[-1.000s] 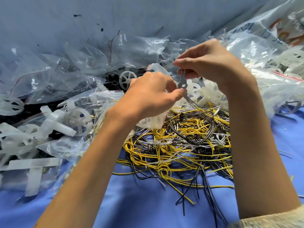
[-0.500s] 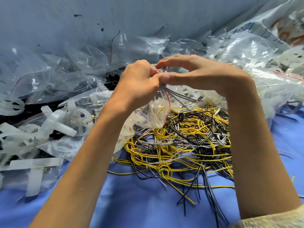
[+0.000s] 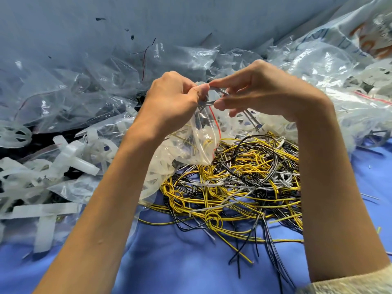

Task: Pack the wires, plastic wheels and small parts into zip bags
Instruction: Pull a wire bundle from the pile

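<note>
Two grasps: left hand [image 3: 171, 98] pinches zip bag [image 3: 203, 143] rim, right hand [image 3: 261, 90] grey wire [image 3: 221, 91], above wire pile [image 3: 244, 179].

Both bare forearms are rising from the lower edge and meeting at centre, where the left hand [image 3: 171, 96] is gripping the mouth of a clear zip bag [image 3: 204, 141] while the right hand [image 3: 254, 92] is pinching a gray wire [image 3: 220, 91] between thumb and forefinger, its other 3 fingers loosely curled.
</note>
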The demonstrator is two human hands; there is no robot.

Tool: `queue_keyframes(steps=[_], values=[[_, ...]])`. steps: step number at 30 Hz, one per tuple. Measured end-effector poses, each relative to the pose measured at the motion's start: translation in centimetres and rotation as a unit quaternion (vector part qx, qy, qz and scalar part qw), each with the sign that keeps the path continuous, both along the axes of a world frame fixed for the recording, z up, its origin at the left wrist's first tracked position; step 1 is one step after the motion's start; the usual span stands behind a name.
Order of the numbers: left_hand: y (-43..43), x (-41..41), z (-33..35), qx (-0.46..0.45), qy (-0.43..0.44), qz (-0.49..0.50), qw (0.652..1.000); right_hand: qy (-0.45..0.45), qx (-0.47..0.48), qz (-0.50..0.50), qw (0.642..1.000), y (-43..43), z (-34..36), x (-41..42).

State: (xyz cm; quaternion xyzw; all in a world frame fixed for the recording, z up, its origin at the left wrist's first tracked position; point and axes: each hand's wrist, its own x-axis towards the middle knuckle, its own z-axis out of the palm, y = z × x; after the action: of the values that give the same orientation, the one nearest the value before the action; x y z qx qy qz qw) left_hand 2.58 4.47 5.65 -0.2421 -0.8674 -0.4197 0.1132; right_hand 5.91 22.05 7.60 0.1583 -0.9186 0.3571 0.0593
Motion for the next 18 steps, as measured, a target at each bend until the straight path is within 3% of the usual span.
queue_keyframes(steps=[6, 11, 18], values=[[0.06, 0.03, -0.06, -0.012, -0.011, -0.005, 1.0, 0.035, 0.013, -0.025, 0.999, 0.44, -0.19, -0.25], [-0.18, -0.35, -0.32, -0.077, -0.019, -0.009, 0.997, 0.069, 0.039, -0.063, 0.995, 1.02, -0.22, -0.48], [-0.69, -0.67, -0.59, -0.146, -0.016, 0.026, 0.989, 0.036, 0.03, -0.075, 0.996, 0.69, -0.34, -0.64]])
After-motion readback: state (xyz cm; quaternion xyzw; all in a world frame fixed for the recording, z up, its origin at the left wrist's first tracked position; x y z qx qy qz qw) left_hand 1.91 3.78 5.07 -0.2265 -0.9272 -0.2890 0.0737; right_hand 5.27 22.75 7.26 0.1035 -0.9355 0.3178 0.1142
